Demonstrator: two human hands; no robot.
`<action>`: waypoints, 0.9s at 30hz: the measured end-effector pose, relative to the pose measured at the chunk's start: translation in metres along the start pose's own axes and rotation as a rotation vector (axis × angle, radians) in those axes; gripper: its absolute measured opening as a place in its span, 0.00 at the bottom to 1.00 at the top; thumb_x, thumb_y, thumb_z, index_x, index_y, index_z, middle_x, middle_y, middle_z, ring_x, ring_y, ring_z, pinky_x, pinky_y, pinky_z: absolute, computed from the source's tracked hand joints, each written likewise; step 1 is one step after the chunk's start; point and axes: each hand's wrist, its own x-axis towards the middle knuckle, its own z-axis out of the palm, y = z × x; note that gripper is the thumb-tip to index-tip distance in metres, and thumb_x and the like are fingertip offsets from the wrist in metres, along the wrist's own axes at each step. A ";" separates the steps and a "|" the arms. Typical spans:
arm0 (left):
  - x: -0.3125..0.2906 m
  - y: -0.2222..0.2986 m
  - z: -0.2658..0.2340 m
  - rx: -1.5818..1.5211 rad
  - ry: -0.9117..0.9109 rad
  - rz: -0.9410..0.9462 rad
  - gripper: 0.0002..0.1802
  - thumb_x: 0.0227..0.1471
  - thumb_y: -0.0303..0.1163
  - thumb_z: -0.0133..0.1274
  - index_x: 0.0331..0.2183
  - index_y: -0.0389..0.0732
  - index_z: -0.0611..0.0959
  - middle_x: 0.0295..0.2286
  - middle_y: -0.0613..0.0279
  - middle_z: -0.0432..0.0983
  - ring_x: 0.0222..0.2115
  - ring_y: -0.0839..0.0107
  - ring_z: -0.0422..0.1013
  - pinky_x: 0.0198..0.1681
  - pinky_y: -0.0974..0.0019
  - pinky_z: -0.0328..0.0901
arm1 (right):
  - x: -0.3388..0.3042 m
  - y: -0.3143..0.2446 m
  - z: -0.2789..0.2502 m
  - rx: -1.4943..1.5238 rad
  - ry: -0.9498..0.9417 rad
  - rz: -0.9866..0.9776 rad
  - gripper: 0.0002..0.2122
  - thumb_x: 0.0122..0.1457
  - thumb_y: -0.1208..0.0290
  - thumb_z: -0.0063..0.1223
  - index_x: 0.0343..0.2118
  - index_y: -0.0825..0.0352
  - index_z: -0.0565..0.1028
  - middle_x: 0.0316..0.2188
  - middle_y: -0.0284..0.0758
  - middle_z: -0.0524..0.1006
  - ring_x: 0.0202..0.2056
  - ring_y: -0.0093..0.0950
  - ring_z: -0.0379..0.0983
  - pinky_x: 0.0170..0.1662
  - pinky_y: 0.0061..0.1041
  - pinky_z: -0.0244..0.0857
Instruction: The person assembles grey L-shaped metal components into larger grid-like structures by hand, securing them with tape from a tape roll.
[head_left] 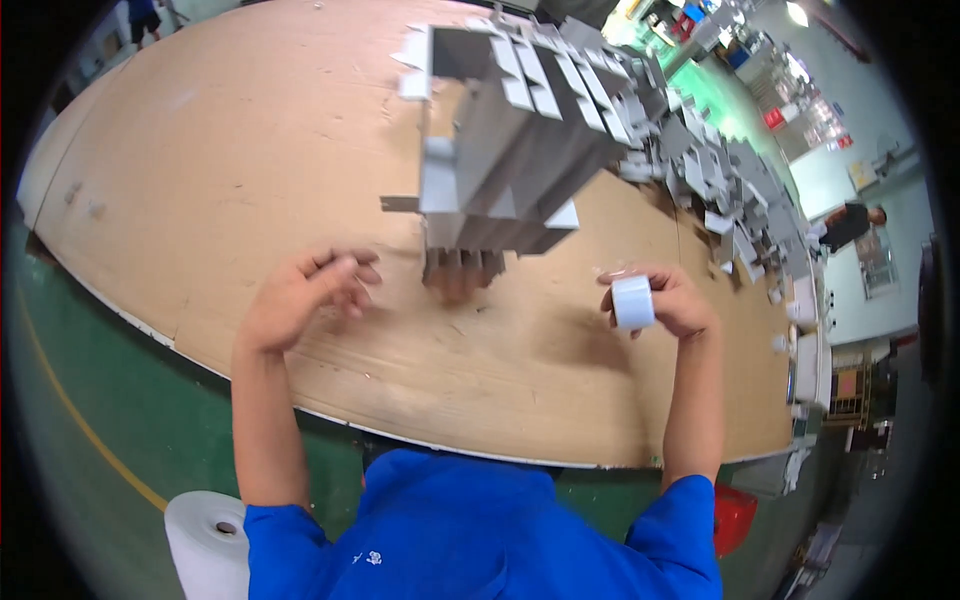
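Observation:
My left hand (308, 292) is raised over the near left of the tabletop, its fingers loosely bent and apart with nothing in them. A roll of pale tape (633, 302) is in my right hand (672, 298), whose fingers curl around it. Between the hands and farther back is a tall assembly of slotted grey cardboard dividers (520, 140), with tabs along its top edge. It touches neither hand. Its lower front part is blurred.
A brown cardboard-covered table (250, 130) spreads before me. Many more grey cardboard dividers (700, 170) are heaped at the far right. A white roll of sheet material (205, 540) stands on the floor at lower left. A person (848, 226) is at far right.

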 end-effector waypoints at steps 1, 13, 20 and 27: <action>0.012 0.009 -0.008 -0.005 0.015 0.020 0.23 0.64 0.40 0.53 0.51 0.31 0.79 0.38 0.55 0.80 0.33 0.74 0.75 0.38 0.69 0.72 | 0.011 -0.017 -0.014 -0.086 0.026 0.000 0.19 0.56 0.75 0.56 0.53 0.70 0.78 0.38 0.38 0.83 0.33 0.26 0.81 0.28 0.24 0.77; 0.169 0.094 -0.029 0.114 -0.039 0.322 0.33 0.59 0.40 0.59 0.61 0.38 0.71 0.46 0.56 0.77 0.44 0.71 0.73 0.48 0.67 0.71 | 0.223 -0.211 -0.011 -0.733 -0.277 -0.263 0.23 0.51 0.79 0.54 0.53 0.67 0.79 0.44 0.25 0.81 0.38 0.13 0.71 0.41 0.17 0.67; 0.190 0.093 -0.042 -0.042 -0.223 0.318 0.37 0.60 0.35 0.58 0.66 0.38 0.63 0.53 0.51 0.74 0.46 0.66 0.76 0.50 0.64 0.73 | 0.284 -0.222 0.062 -0.799 -0.410 -0.088 0.28 0.46 0.88 0.48 0.54 0.67 0.78 0.43 0.31 0.81 0.41 0.21 0.77 0.44 0.22 0.72; 0.189 0.080 -0.067 -0.336 -0.193 0.174 0.31 0.66 0.46 0.46 0.58 0.30 0.69 0.45 0.46 0.76 0.38 0.60 0.80 0.42 0.61 0.78 | 0.305 -0.219 0.072 -0.785 -0.522 -0.133 0.25 0.48 0.86 0.49 0.53 0.68 0.79 0.50 0.35 0.81 0.47 0.23 0.76 0.50 0.24 0.70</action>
